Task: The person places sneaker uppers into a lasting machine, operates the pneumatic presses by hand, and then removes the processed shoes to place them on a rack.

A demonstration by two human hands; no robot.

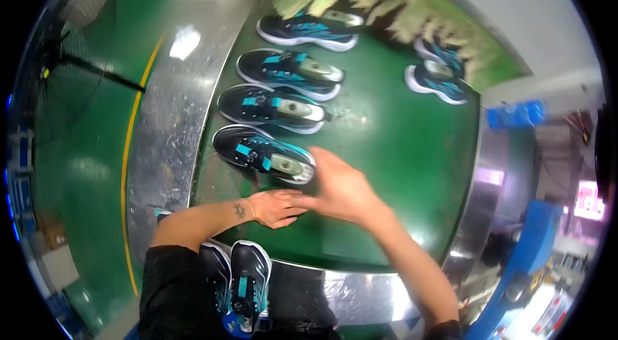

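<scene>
Four black-and-teal sneakers with white soles lie in a column on the green belt, each with a pale shoe last in its opening. At the heel of the nearest sneaker (264, 155) is my right hand (344, 189), slightly blurred, its thumb apart from its fingers. I cannot tell whether it presses on the heel. My left hand (277, 207) reaches across just below that sneaker, palm down with fingers stretched to the right, close to my right thumb. Another pair of sneakers (251, 275) sits by my left forearm, at the near metal edge.
The green belt (380, 147) runs under a pale fringe curtain (412, 12) at the far end. Two more sneakers (438, 82) lie at the far right. Metal rails (161, 147) border the belt. A blue roll (515, 114) rests on the right; a fan (64, 63) stands left.
</scene>
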